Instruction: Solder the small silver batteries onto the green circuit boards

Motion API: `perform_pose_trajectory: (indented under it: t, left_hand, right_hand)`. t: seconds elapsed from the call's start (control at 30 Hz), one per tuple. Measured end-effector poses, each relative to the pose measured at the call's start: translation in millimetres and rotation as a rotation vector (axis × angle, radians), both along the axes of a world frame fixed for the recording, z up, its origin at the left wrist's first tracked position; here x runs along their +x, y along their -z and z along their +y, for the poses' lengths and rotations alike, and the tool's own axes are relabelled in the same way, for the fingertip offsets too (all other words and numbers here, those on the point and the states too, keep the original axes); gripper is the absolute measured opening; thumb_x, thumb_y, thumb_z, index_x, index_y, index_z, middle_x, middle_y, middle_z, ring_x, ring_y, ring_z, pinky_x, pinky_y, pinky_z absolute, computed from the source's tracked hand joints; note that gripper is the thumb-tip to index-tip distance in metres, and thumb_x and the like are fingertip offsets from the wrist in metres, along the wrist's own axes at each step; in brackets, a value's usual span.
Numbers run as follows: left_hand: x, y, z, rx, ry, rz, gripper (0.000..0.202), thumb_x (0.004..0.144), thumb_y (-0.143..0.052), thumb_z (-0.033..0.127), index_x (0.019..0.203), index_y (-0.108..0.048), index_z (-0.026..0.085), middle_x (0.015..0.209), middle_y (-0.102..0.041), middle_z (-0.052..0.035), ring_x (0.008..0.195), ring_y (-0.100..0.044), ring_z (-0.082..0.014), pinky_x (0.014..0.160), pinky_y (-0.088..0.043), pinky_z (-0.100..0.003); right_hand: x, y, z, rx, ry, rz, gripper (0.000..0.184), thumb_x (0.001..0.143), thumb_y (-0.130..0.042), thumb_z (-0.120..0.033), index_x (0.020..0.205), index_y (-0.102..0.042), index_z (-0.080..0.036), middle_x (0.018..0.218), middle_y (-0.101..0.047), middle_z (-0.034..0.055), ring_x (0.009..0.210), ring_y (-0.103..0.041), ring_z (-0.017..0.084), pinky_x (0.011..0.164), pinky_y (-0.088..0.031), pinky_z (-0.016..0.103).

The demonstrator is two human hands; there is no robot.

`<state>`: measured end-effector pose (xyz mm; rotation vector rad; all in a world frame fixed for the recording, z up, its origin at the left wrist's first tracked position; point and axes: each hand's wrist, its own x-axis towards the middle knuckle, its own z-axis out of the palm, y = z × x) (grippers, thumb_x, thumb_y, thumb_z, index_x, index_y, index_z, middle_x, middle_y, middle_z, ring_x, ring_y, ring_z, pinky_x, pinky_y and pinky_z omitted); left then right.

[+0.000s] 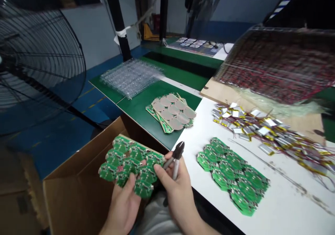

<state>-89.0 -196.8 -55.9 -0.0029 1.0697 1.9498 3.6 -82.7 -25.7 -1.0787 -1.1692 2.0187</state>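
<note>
One circuit panel (232,175) lies on the white tabletop (285,214); the floor (57,146) is blue.

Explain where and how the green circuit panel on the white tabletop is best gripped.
The green circuit panel is probably best pinched by its scalloped rim, coming from the near-left. It lies flat with small parts across its upper face, so edges look safer than the middle. Battery cells lie beyond its far side, making the side nearer the right hand seem easier.
</note>
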Motion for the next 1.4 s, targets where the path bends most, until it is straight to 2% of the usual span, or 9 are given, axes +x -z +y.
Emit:
perform_pose_trajectory:
  t: [0.13,0.23,0.33,0.4,0.6,1.0,1.13,1.27,1.4]
  left_hand:
    - [-13,-20.3,15,-0.227,-0.192,-0.017,0.04,0.073,-0.086,0.027,0.11,-0.075,0.02,0.096,-0.081,-0.0078,0.101,-0.075,-0.0312,0.093,-0.06,-0.043]
    - [-37,-34.5,9,-0.318,-0.153,0.041,0.039,0.066,-0.088,0.024,0.101,-0.076,0.013,0.082,-0.081,-0.0091,0.087,-0.078,-0.0319,0.079,-0.063,-0.042]
    - [-49,-45.2,2,-0.33,-0.054,0.132,0.036,0.067,-0.087,0.025,0.098,-0.075,0.011,0.079,-0.08,-0.0103,0.081,-0.078,-0.0307,0.074,-0.063,-0.039]
    - [-50,-49.9,2,-0.318,-0.014,0.173,0.035,0.069,-0.086,0.028,0.097,-0.074,0.011,0.08,-0.08,-0.0113,0.079,-0.077,-0.0301,0.072,-0.063,-0.039]
    - [-50,-58.7,3,-0.262,0.039,0.251,0.031,0.073,-0.085,0.031,0.095,-0.074,0.011,0.08,-0.08,-0.011,0.077,-0.077,-0.0301,0.07,-0.063,-0.04]
    - [-50,-61.5,2,-0.275,0.086,0.274,0.024,0.075,-0.084,0.029,0.09,-0.074,0.012,0.078,-0.079,-0.0098,0.076,-0.077,-0.0295,0.067,-0.063,-0.037]
    - [-48,-62.0,0,-0.244,0.081,0.243,0.028,0.074,-0.084,0.027,0.095,-0.073,0.012,0.075,-0.078,-0.009,0.069,-0.076,-0.0259,0.063,-0.063,-0.034]
    - [-45,-61.2,-1,-0.174,0.053,0.157,0.031,0.07,-0.087,0.025,0.095,-0.072,0.013,0.071,-0.078,-0.0064,0.062,-0.073,-0.0217,0.058,-0.061,-0.03]
    - [-46,-58.5,-5,-0.184,0.03,0.14,0.033,0.069,-0.087,0.026,0.095,-0.071,0.013,0.069,-0.077,-0.006,0.062,-0.074,-0.0227,0.059,-0.061,-0.031]
  right_hand:
    - [14,-11.3,9,-0.077,-0.153,-0.005,0.043,0.078,-0.079,-0.049,0.105,-0.057,-0.025,0.099,-0.066,0.0011,0.092,-0.063,0.019,0.087,-0.048,0.032]
    - [25,-18.2,19,-0.092,-0.388,-0.043,0.041,0.079,-0.08,-0.044,0.109,-0.062,-0.023,0.103,-0.069,0.0037,0.097,-0.064,0.022,0.09,-0.047,0.034]
    - [32,-21.5,26,0.071,-0.699,-0.152,0.025,0.083,-0.074,-0.044,0.095,-0.068,-0.022,0.087,-0.067,0.0006,0.085,-0.061,0.019,0.079,-0.047,0.03]
    - [34,-22.6,27,0.185,-0.782,-0.216,0.022,0.084,-0.072,-0.044,0.086,-0.068,-0.022,0.08,-0.066,-0.0004,0.079,-0.06,0.019,0.073,-0.047,0.028]
    - [37,-22.1,26,0.314,-0.77,-0.269,0.017,0.081,-0.073,-0.04,0.085,-0.071,-0.024,0.07,-0.064,-0.0021,0.071,-0.059,0.019,0.068,-0.048,0.027]
    - [38,-21.9,26,0.305,-0.766,-0.237,0.028,0.082,-0.07,-0.051,0.094,-0.073,-0.026,0.071,-0.06,-0.0007,0.075,-0.056,0.022,0.076,-0.048,0.032]
    - [38,-19.9,26,0.119,-0.815,-0.145,0.033,0.078,-0.075,-0.055,0.081,-0.069,-0.022,0.068,-0.048,-0.0031,0.068,-0.043,0.015,0.064,-0.036,0.027]
    - [39,-13.8,21,-0.134,-0.892,0.054,0.05,0.071,-0.076,-0.068,0.085,-0.067,-0.02,0.067,-0.045,-0.0055,0.057,-0.039,0.01,0.054,-0.029,0.025]
    - [38,-15.4,22,-0.121,-0.913,0.082,0.049,0.073,-0.076,-0.067,0.077,-0.062,-0.02,0.067,-0.046,-0.0049,0.06,-0.04,0.01,0.056,-0.028,0.025]
